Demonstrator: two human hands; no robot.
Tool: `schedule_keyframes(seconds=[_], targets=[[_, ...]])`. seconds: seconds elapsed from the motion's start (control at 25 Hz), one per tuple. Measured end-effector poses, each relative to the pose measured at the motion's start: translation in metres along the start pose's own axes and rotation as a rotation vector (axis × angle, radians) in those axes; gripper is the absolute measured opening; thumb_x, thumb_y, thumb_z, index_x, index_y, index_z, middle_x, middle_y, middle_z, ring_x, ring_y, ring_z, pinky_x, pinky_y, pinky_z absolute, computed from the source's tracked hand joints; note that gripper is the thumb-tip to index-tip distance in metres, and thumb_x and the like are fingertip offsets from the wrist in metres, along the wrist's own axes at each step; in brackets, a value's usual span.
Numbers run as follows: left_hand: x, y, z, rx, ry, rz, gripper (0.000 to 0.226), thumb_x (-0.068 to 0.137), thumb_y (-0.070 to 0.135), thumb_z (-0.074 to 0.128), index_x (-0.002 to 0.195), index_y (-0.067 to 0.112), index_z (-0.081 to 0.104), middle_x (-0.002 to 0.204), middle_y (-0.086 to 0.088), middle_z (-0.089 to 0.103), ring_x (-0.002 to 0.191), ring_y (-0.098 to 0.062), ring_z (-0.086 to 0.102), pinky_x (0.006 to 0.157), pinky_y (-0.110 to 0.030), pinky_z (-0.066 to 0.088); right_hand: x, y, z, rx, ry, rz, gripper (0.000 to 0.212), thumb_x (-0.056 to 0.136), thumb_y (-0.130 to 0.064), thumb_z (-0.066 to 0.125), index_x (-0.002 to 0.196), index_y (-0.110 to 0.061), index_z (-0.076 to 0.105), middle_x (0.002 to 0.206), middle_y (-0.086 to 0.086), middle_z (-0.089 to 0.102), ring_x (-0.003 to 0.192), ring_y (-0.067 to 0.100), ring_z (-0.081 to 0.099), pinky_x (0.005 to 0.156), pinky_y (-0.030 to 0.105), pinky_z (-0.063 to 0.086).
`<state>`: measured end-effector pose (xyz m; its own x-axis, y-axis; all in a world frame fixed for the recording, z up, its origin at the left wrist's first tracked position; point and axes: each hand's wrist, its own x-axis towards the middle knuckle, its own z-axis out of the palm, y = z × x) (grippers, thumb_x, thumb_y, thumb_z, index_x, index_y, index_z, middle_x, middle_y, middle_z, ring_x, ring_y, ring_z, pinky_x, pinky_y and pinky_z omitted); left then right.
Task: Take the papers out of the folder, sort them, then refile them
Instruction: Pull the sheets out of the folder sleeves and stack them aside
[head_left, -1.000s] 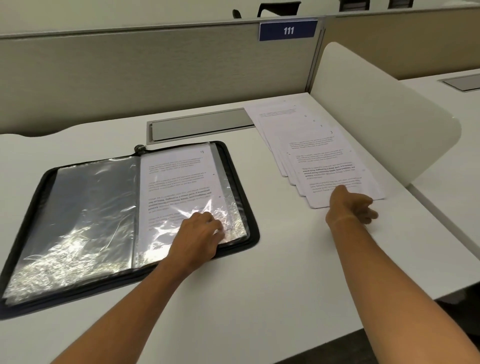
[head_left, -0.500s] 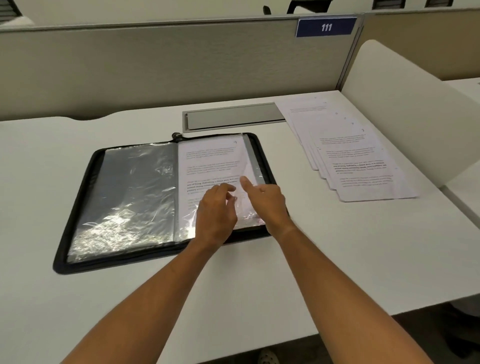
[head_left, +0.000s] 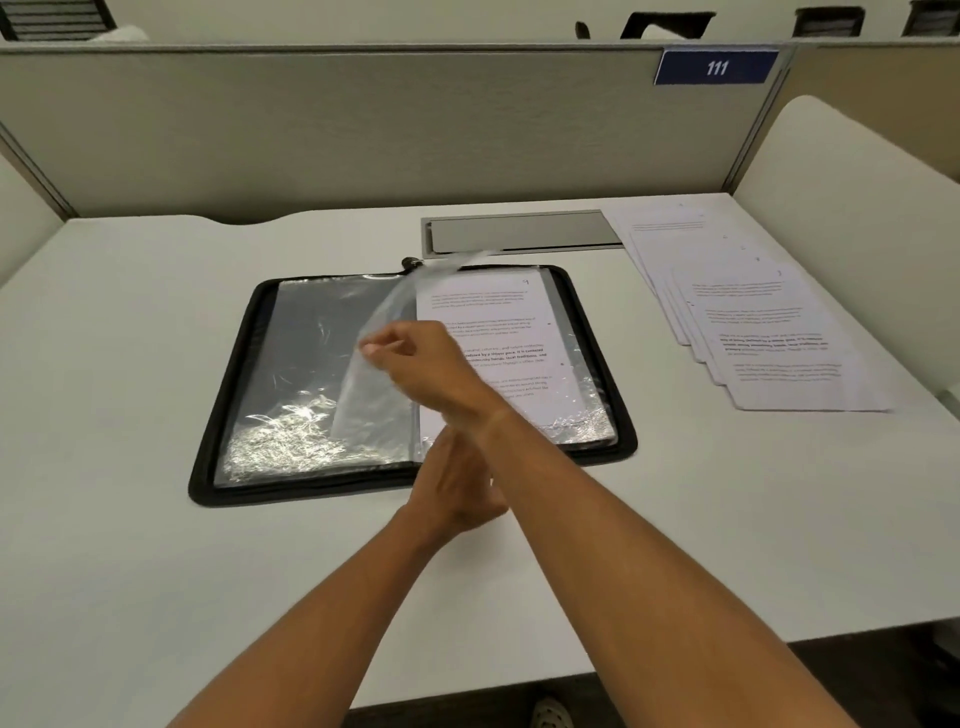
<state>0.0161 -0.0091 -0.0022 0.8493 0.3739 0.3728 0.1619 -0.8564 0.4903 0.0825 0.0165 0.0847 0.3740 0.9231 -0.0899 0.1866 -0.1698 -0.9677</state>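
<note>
Folder (head_left: 218, 415): black zip-edged display book, lying open flat on the table (head_left: 130, 545), under and just beyond both hands.
Sleeve (head_left: 374, 374): clear plastic pocket, lifted off the right-hand page and tilted toward the left; looks thin, limp, glossy, likely slippery; best taken at its free outer edge.
Right hand (head_left: 431, 364): reaches across the left wrist; its grip pinches the sleeve's free edge between thumb and fingertips.
Left hand (head_left: 457, 488): below the right forearm, at the folder's near edge; partly hidden, so I cannot tell whether its grip is open or closed.
Filed paper (head_left: 493, 322): printed sheet in the pocket just right of the pinching grip; light, flexible, creases easily; should slide out through the pocket opening, which I cannot make out.
Loose papers (head_left: 769, 332): fanned stack, well to the right of the grip, apart from the folder.
Cable tray cover (head_left: 519, 231): grey strip beyond the folder.
Obstruction: crossed forearms crowd the near edge; the raised sleeve covers the spine.
</note>
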Motion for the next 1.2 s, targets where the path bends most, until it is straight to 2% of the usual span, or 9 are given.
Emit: schedule_keyframes(seconds=[0.08,0.16,0.32,0.44,0.56,0.72,0.96,1.04,1.2], targets=[[0.006,-0.01,0.0,0.04,-0.061,-0.258,0.023,0.089,0.015,0.057,0.11,0.006,0.063,0.105,-0.014,0.065,0.096,-0.027,0.062,0.088,-0.035,0.048,-0.002,0.002,0.009,0.007,-0.172,0.01,0.025,0.097,-0.021,0.064,0.12,-0.013,0.07,0.12,0.007,0.069,0.107,0.013,0.06,0.088,0.028,0.05],[0.012,-0.025,0.002,0.108,-0.143,-0.369,0.036,0.092,0.013,0.058,0.128,0.007,0.056,0.124,-0.011,0.06,0.119,-0.029,0.056,0.095,-0.024,0.039,-0.004,0.009,0.003,0.012,-0.169,0.041,0.026,0.095,-0.025,0.066,0.12,-0.017,0.07,0.124,0.008,0.068,0.111,0.014,0.06,0.095,0.033,0.051],[0.028,-0.034,0.008,0.183,-0.21,-0.201,0.027,0.089,0.023,0.061,0.115,0.016,0.058,0.108,-0.007,0.064,0.094,-0.029,0.059,0.079,-0.044,0.052,-0.009,0.037,-0.034,-0.003,0.257,0.079,0.015,0.092,-0.017,0.068,0.105,-0.016,0.075,0.102,-0.001,0.073,0.098,0.01,0.067,0.085,0.024,0.053],[0.028,-0.036,0.01,0.33,-0.252,-0.162,0.019,0.094,0.028,0.057,0.109,0.02,0.065,0.111,-0.003,0.06,0.1,-0.027,0.052,0.084,-0.043,0.046,-0.023,0.06,-0.065,0.003,0.592,0.147,0.015,0.091,-0.009,0.063,0.096,-0.017,0.074,0.093,-0.006,0.072,0.089,0.009,0.067,0.072,0.016,0.052],[0.033,-0.035,0.013,0.322,-0.231,-0.148,0.016,0.096,0.021,0.053,0.101,0.015,0.067,0.106,-0.004,0.062,0.097,-0.027,0.052,0.08,-0.041,0.044,-0.039,0.082,-0.079,0.045,0.792,0.265,0.015,0.089,-0.011,0.06,0.083,-0.02,0.071,0.093,-0.002,0.073,0.085,0.015,0.067,0.069,0.028,0.058],[0.041,-0.036,0.008,-0.004,-0.09,-0.344,0.017,0.092,0.014,0.056,0.092,0.007,0.071,0.096,-0.008,0.068,0.09,-0.026,0.059,0.083,-0.041,0.049,-0.054,0.1,-0.073,0.254,0.883,0.378,0.013,0.078,-0.005,0.06,0.068,-0.002,0.068,0.074,0.002,0.072,0.066,0.021,0.066,0.057,0.034,0.059],[0.043,-0.032,-0.001,-0.132,-0.031,-0.384,0.016,0.089,0.01,0.06,0.082,0.004,0.073,0.083,-0.006,0.071,0.079,-0.021,0.063,0.077,-0.04,0.053,-0.066,0.087,-0.037,0.572,0.624,0.387,0.015,0.087,0.003,0.06,0.087,-0.004,0.074,0.077,0.012,0.073,0.066,0.017,0.069,0.062,0.024,0.058],[0.042,-0.031,-0.002,-0.163,0.002,-0.416,0.014,0.091,0.012,0.061,0.086,0.006,0.073,0.087,-0.005,0.072,0.081,-0.018,0.063,0.079,-0.035,0.052,-0.061,0.088,-0.028,0.642,0.702,0.456,0.017,0.086,0.006,0.058,0.092,-0.006,0.069,0.077,0.011,0.071,0.069,0.018,0.069,0.067,0.027,0.06],[0.039,-0.029,-0.006,-0.166,0.036,-0.435,0.014,0.093,0.016,0.063,0.093,0.007,0.074,0.093,-0.004,0.071,0.085,-0.013,0.059,0.079,-0.027,0.046,-0.056,0.093,-0.017,0.699,1.023,0.615,0.016,0.078,0.008,0.064,0.076,-0.007,0.068,0.071,0.003,0.065,0.058,0.012,0.056,0.044,0.015,0.044]])
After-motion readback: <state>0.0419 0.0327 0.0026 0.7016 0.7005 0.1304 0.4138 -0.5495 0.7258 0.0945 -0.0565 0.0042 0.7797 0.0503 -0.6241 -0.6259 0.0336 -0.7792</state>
